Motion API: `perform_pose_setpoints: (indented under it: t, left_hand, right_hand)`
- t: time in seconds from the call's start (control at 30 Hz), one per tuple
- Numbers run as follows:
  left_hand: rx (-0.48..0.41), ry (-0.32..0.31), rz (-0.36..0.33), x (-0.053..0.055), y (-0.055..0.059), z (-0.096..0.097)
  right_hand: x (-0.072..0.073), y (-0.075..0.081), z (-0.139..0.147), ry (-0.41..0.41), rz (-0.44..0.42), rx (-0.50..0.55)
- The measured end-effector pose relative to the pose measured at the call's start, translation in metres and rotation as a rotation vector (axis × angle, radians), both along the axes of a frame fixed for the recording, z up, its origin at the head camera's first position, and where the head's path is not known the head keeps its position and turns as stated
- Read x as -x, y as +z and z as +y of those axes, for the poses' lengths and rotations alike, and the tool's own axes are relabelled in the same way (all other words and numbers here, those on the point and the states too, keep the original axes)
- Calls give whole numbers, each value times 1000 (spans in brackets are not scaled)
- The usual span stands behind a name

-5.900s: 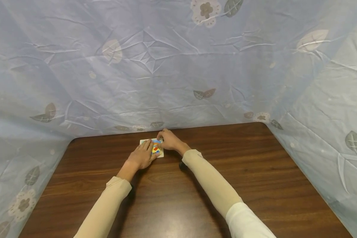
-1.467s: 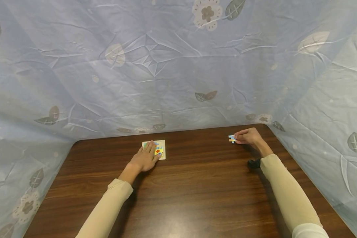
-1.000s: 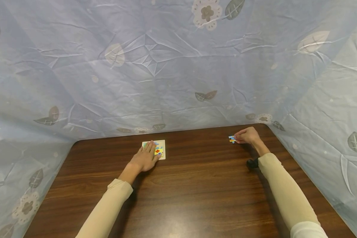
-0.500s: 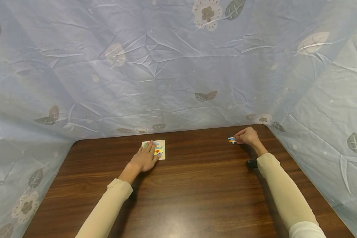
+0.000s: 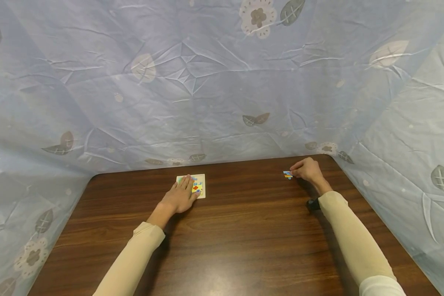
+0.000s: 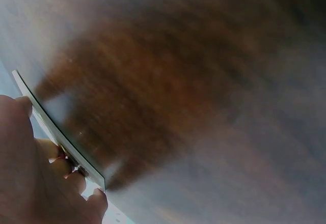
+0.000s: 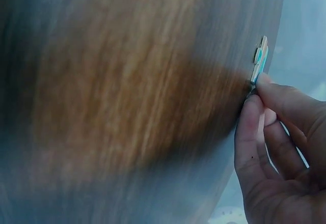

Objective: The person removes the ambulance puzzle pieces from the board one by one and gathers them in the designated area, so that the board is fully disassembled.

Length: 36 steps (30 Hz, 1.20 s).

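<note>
A small square puzzle board with a pale rim and a coloured picture lies near the table's back edge, left of centre. My left hand rests over it with fingers extended, covering its left part; the left wrist view shows thumb and fingers along the board's edge. Far to the right, my right hand pinches a jigsaw piece between thumb and fingertips. Blue and orange show on that piece. Seen edge-on in the right wrist view, the jigsaw piece sticks out past the fingertips, close to the tabletop.
The dark wooden table has rounded back corners. A pale blue cloth printed with leaves and flowers hangs behind it and along both sides. A black wrist device sits under the right wrist.
The right hand has gone from the board to the table's right end and now pinches the jigsaw piece. Lately the piece has shifted slightly down and left. The left hand has stayed on the board.
</note>
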<state>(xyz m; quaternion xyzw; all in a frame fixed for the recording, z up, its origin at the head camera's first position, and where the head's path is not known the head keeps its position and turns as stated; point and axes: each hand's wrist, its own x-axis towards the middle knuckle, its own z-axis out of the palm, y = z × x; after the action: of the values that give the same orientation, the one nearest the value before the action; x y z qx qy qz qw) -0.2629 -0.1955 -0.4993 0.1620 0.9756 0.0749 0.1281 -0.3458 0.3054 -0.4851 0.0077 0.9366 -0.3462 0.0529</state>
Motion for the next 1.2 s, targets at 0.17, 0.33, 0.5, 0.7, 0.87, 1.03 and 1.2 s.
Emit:
perform_pose_setpoints:
  t: [0.17,0.33,0.5,0.7,0.87,1.03,1.2]
  left_hand:
    - [-4,1,-1,0,0,0]
    - [-10,2,3,1,1,1]
    - [-31,1,0,0,-1,2]
    - [-38,8,-9,1,-3,1]
    - [-72,13,-10,2,-5,1]
    - [-90,39,15,1,-4,-1]
    - [-96,61,26,0,0,-4]
  right_hand:
    - [0,0,3,10,-15,-28]
    - [2,1,5,15,-14,2]
    - [2,4,7,11,-17,88]
    - [5,22,-10,42,10,117]
    - [11,37,-37,88,42,163]
    - [15,45,-69,161,54,182]
    - [16,55,-104,214,77,198]
